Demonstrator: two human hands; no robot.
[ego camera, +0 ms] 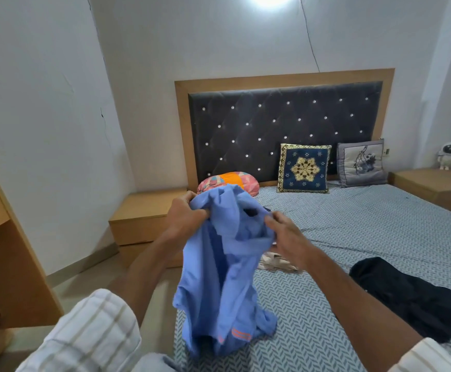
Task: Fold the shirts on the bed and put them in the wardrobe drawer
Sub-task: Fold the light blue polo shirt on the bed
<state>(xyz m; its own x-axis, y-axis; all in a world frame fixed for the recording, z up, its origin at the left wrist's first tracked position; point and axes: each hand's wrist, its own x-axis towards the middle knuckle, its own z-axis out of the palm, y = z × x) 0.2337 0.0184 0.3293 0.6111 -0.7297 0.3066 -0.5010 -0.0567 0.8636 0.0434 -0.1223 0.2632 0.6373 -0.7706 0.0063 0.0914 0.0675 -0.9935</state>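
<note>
Early stage: left hand and right hand grip blue shirt, unfolded, above bed. Black shirt and pale garment lie crumpled; nothing folded in view.

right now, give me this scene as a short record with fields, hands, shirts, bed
left hand: left hand grips the blue shirt near its top
right hand: right hand pinches the same shirt's upper edge
blue shirt: held up, unfolded, hem hanging over the bed
black garment: black garment lies crumpled on the bed to the right
light garment: light garment lies on the bed behind the right hand
cushions: two cushions lean on the headboard
</note>
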